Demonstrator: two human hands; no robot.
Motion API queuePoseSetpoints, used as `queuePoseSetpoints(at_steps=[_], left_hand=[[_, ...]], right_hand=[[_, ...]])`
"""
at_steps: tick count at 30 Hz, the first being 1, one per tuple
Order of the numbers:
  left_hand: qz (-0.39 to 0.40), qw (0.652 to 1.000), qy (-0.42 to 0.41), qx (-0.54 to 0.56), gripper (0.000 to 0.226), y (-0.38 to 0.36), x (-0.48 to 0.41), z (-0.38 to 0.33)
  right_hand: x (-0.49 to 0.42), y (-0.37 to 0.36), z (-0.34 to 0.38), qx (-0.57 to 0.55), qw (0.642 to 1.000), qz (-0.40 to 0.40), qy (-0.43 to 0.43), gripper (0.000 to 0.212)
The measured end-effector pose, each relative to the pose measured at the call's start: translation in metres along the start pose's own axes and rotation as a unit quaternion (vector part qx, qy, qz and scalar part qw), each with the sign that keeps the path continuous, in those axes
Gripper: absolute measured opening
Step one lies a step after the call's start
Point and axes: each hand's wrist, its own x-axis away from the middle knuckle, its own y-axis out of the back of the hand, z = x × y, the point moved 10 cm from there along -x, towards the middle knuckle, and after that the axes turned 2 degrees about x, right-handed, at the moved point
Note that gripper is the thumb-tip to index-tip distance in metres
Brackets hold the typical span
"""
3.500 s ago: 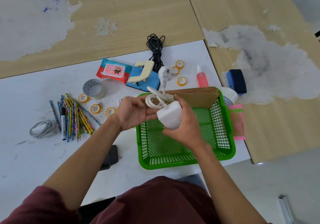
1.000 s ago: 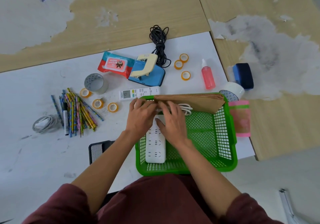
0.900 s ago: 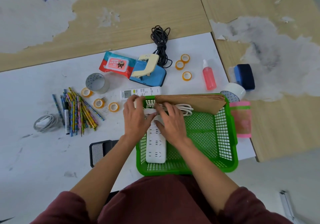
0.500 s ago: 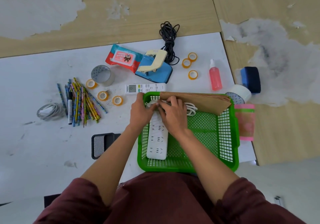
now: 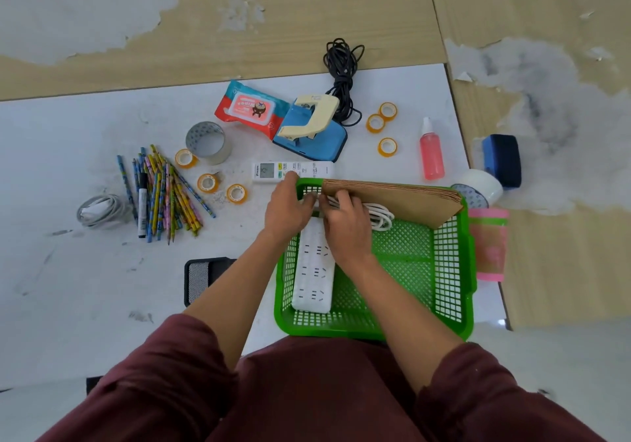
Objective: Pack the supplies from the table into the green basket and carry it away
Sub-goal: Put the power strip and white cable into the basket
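The green basket (image 5: 452,270) stands at the table's near edge. A white power strip (image 5: 312,281) lies lengthwise along its left side. Its coiled white cord (image 5: 380,217) sits at the far end, under a stack of brown paper bags (image 5: 403,199) leaning on the far wall. My left hand (image 5: 286,211) is at the basket's far left corner. My right hand (image 5: 346,228) is beside it, over the strip's far end. The fingers of both curl down onto the cord and hide where it joins the strip.
On the white sheet lie a remote (image 5: 293,171), blue hole punch (image 5: 312,129), wipes pack (image 5: 249,108), black cable (image 5: 343,72), small tape rolls (image 5: 387,146), pink spray bottle (image 5: 432,156), pencils (image 5: 164,192), white cable (image 5: 99,209) and grey tape (image 5: 206,138). A pink roll (image 5: 488,243) touches the basket's right side.
The power strip, earlier held above the basket in both hands, now lies inside it. Both hands have moved to the cord at the far end.
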Motion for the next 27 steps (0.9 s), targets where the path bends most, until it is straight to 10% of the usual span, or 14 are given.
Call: queuePoseSetpoints(at_steps=[10,15,18,21,27], left_hand=[[0.022,0.999,-0.029,0.026,0.043,0.000,0.016,0.009],[0.019,0.999,-0.024,-0.024,0.049,-0.003,0.013,0.010],[0.022,0.999,-0.022,-0.026,0.051,-0.003,0.013,0.012],[0.022,0.999,-0.018,-0.026,0.051,-0.003,0.014,0.014],[0.024,0.999,-0.026,-0.020,0.052,-0.003,0.016,0.013]], right_hand=[[0.018,0.001,-0.004,-0.047,0.999,0.013,0.004,0.060],[0.016,-0.010,-0.003,-0.018,0.989,0.143,0.019,0.066],[0.033,0.003,-0.005,-0.055,0.990,0.101,-0.085,0.063],[0.084,-0.021,-0.021,-0.199,0.909,0.170,-0.323,0.087],[0.098,-0.042,0.007,-0.115,0.922,0.272,-0.250,0.109]])
